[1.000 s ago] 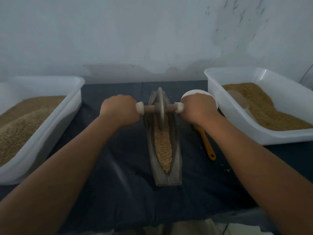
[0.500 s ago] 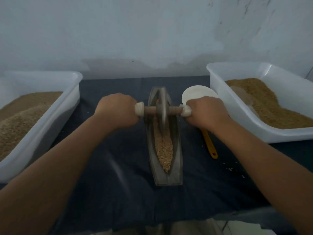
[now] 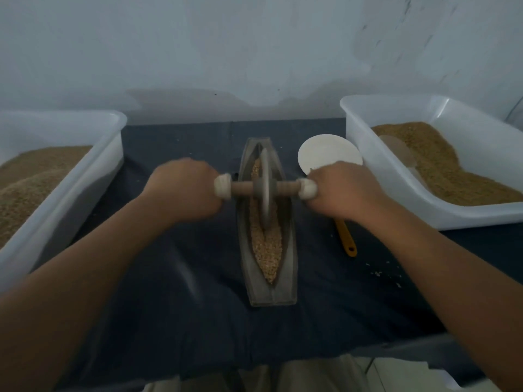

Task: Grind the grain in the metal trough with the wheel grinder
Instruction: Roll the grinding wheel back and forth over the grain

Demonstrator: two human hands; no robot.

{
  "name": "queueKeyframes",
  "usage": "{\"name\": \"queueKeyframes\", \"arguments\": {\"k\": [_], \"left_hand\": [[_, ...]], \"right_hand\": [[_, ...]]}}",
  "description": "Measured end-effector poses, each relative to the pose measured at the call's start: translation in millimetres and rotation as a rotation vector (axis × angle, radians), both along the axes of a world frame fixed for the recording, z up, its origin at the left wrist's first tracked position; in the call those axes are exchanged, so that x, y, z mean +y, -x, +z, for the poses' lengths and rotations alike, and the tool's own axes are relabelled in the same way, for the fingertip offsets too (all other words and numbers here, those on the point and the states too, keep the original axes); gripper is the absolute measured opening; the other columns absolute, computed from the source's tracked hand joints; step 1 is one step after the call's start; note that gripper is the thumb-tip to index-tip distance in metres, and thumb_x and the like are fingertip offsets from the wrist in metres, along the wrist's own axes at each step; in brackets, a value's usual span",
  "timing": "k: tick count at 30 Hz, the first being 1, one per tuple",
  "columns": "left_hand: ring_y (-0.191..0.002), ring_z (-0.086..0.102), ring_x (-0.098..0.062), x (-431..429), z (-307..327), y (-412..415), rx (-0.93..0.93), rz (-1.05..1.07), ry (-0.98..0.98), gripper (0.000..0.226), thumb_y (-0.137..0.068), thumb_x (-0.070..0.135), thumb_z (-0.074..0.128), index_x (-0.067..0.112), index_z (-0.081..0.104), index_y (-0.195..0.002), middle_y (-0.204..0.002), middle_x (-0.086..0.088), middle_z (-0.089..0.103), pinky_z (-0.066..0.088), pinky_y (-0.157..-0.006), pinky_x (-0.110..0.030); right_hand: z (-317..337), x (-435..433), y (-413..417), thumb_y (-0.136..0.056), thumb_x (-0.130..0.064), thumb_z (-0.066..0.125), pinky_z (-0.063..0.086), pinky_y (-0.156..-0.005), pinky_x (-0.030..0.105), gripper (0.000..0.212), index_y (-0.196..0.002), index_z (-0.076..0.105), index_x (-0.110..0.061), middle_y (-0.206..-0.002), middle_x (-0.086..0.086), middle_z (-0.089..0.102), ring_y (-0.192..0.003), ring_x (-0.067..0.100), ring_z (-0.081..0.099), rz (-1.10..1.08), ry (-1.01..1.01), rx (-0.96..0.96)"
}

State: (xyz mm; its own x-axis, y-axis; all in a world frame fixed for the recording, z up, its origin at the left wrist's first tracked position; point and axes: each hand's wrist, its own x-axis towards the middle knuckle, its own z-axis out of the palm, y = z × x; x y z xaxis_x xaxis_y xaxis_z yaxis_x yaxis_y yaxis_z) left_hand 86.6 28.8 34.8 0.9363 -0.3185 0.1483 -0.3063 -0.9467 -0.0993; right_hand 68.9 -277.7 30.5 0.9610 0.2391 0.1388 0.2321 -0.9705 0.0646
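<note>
Desk (image 3: 198, 321), dark cloth over it, set against a pale wall.

Two white plastic tubs flank the metal trough (image 3: 288, 278). The left tub (image 3: 85, 171) stands well apart from it and the right tub (image 3: 368, 154) is nearer. Both are heaped with tan fill (image 3: 452, 171).

The trough is grey, boat-shaped, long and narrow, pointed at the far end and squared at the near end. It lies on the cloth between the tubs.

Grain (image 3: 267, 247) fills the trough's groove. It is pale and coarse, and tapers to a point toward the near end.

Left hand (image 3: 184, 188) is just left of the trough and right hand (image 3: 342, 190) just right of it, both slightly blurred. The fingers (image 3: 208, 176) of each are clamped round a white-wrapped end of the axle.

Wheel grinder (image 3: 265, 188): a thin grey disc, upright, on a wooden axle crossing above the trough's rim. Its lower edge is sunk in the grain about midway along the trough.

Scoop (image 3: 328, 154), with a white round bowl and a yellow handle, lies flat between the trough and the right tub. The right hand hides its middle.

Loose kernels (image 3: 379, 273) lie scattered on the cloth right of the trough's near end.
</note>
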Motion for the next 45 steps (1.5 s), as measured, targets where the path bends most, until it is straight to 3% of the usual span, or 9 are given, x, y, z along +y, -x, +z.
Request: {"name": "queueKeyframes", "arguments": {"k": [7,13,22,25,28,32,38,43,45], "left_hand": [[-0.061,0.058,-0.020,-9.8,11.2,-18.3,0.048,0.052,0.019,0.028,-0.078,0.046,0.060,0.020,0.057,-0.067,-0.067,0.002,0.060,0.048,-0.059,-0.032],[-0.048,0.051,-0.007,25.0,-13.6,49.3,0.140,-0.125,0.084,0.041,-0.063,0.063,0.036,0.025,0.052,-0.060,-0.051,0.008,0.053,0.031,-0.045,-0.025],[-0.068,0.064,-0.029,-19.6,8.8,-25.8,-0.089,0.105,0.028,0.032,-0.084,0.049,0.057,0.022,0.056,-0.067,-0.071,0.002,0.061,0.052,-0.064,-0.035],[-0.058,0.057,-0.020,-4.7,6.2,-0.7,-0.036,0.022,-0.008,0.031,-0.080,0.050,0.058,0.024,0.054,-0.064,-0.063,0.007,0.056,0.044,-0.054,-0.029],[-0.041,0.040,-0.007,7.0,0.0,40.9,-0.190,-0.134,-0.091,0.034,-0.074,0.053,0.061,0.028,0.047,-0.055,-0.047,0.012,0.043,0.024,-0.044,-0.019],[-0.051,0.050,-0.017,-2.5,7.9,20.4,-0.097,-0.078,-0.058,0.034,-0.081,0.052,0.057,0.027,0.047,-0.060,-0.057,0.009,0.049,0.036,-0.050,-0.025],[-0.060,0.056,-0.021,-21.7,22.1,-23.0,-0.050,0.066,-0.025,0.027,-0.080,0.047,0.064,0.023,0.057,-0.068,-0.069,0.002,0.059,0.048,-0.060,-0.033],[-0.051,0.047,-0.009,8.2,3.0,37.6,-0.027,-0.110,0.021,0.031,-0.074,0.054,0.051,0.027,0.050,-0.059,-0.055,0.011,0.050,0.030,-0.047,-0.023],[-0.045,0.041,-0.004,17.4,-3.1,52.9,-0.071,-0.168,0.049,0.036,-0.073,0.060,0.042,0.028,0.047,-0.056,-0.048,0.013,0.044,0.024,-0.045,-0.020]], "right_hand": [[2.0,10.5,-24.5,-0.101,-0.056,0.050,0.042,-0.066,0.033,0.044,-0.068,0.052,-0.028,-0.072,-0.007,0.057,-0.070,0.015,0.057,-0.078,-0.018,-0.063],[14.8,-10.6,41.4,-0.076,-0.063,0.054,0.034,-0.044,0.024,0.029,-0.063,0.056,-0.037,-0.055,-0.013,0.056,-0.051,0.001,0.053,0.124,0.005,0.109],[7.3,15.6,-36.9,-0.100,-0.047,0.059,0.042,-0.072,0.034,0.031,-0.077,0.062,-0.026,-0.074,-0.006,0.057,-0.073,0.016,0.057,-0.141,-0.003,-0.079],[10.2,6.6,-12.8,-0.097,-0.051,0.061,0.043,-0.065,0.032,0.032,-0.074,0.063,-0.029,-0.071,-0.006,0.062,-0.070,0.013,0.060,-0.054,-0.040,0.112],[10.4,-11.8,24.1,-0.081,-0.053,0.066,0.044,-0.055,0.029,0.019,-0.074,0.066,-0.034,-0.069,-0.010,0.068,-0.061,0.007,0.064,0.022,-0.112,0.438],[0.3,-7.5,17.2,-0.083,-0.056,0.060,0.042,-0.053,0.030,0.028,-0.069,0.061,-0.033,-0.065,-0.007,0.062,-0.061,0.007,0.058,-0.019,-0.063,0.179],[1.1,12.5,-30.8,-0.098,-0.047,0.060,0.052,-0.079,0.039,0.026,-0.084,0.066,-0.026,-0.087,-0.001,0.068,-0.080,0.020,0.062,-0.157,-0.053,-0.011],[11.8,-6.8,31.1,-0.085,-0.058,0.058,0.042,-0.053,0.030,0.028,-0.071,0.060,-0.034,-0.066,-0.008,0.064,-0.061,0.004,0.057,0.024,-0.045,0.207],[18.2,-12.0,50.8,-0.075,-0.059,0.058,0.040,-0.050,0.027,0.019,-0.073,0.062,-0.041,-0.075,-0.032,0.064,-0.057,0.001,0.059,0.060,-0.083,0.319]]}}
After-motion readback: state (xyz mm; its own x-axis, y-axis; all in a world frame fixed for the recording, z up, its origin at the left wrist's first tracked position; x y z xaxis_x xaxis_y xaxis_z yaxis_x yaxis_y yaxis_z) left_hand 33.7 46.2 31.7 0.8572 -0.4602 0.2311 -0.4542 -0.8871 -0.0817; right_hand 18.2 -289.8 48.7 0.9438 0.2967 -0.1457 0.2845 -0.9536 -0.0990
